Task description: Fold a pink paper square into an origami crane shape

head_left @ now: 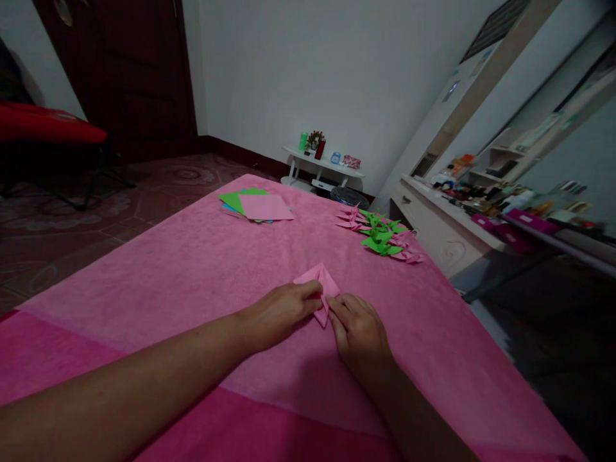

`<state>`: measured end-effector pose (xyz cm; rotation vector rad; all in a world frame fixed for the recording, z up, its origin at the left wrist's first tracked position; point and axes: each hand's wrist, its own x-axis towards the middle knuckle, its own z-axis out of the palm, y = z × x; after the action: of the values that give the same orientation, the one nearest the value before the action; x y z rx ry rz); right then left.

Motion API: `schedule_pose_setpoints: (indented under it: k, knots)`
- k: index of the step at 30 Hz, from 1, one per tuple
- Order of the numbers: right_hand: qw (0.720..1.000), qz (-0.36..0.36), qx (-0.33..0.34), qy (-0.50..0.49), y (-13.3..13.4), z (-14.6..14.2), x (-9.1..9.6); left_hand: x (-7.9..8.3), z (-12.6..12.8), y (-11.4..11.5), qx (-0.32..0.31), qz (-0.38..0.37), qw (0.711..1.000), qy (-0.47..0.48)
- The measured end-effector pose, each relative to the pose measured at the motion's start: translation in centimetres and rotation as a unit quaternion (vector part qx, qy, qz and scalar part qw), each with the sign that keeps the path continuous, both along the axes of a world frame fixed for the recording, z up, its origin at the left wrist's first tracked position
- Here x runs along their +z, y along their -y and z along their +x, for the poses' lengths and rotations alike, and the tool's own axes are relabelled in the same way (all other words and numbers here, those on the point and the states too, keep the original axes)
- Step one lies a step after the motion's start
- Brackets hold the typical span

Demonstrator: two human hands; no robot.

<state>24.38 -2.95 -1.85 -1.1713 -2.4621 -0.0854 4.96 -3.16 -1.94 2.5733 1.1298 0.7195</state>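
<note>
A partly folded pink paper (pixel 319 280) lies on the pink tablecloth (pixel 192 269) in front of me. My left hand (pixel 283 309) presses its fingertips together on the paper's left lower edge. My right hand (pixel 359 330) pinches the paper's lower tip from the right. Both hands are closed on the same piece, and the paper's lower part is hidden under the fingers.
A stack of flat paper sheets (pixel 255 205), green, blue and pink, sits at the far left of the table. A cluster of finished pink and green folded figures (pixel 380 236) lies at the far right edge. A cluttered dresser (pixel 462 218) stands to the right, a small white side table (pixel 322 163) beyond.
</note>
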Motion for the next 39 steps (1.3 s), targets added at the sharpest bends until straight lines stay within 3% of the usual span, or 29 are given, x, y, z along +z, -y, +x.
schedule_pose_setpoints:
  k: [9,17,21,26,28,31,34,39]
  knots:
    - [0.999,0.001,-0.031,0.037,0.5,0.0,0.3,-0.4,0.1,-0.3,-0.041,0.030,0.999,-0.015]
    - [0.997,0.001,-0.050,0.062,0.7,-0.1,0.7,-0.5,-0.1,0.1,-0.014,-0.003,1.000,0.024]
    - [0.995,0.022,-0.052,0.088,0.8,-0.2,0.9,-0.2,0.1,-0.1,-0.042,0.009,0.999,0.003]
    - [0.993,0.029,-0.048,0.099,1.0,-0.3,0.9,0.0,0.4,-0.2,-0.025,0.026,0.999,-0.030]
    - [0.997,0.012,-0.040,0.069,0.8,-0.2,0.9,0.0,0.4,-0.2,-0.021,0.032,0.998,-0.046]
    - [0.997,-0.039,-0.033,-0.060,-0.1,0.1,0.7,-0.1,0.4,-0.2,-0.021,0.048,0.997,-0.053]
    - [0.973,-0.061,-0.069,-0.211,-1.4,0.2,0.3,-0.3,0.4,-0.3,-0.029,0.070,0.996,-0.053]
    - [0.966,-0.108,-0.077,-0.222,-3.0,-0.5,-0.3,-0.2,0.2,-0.2,-0.040,0.095,0.992,-0.077]
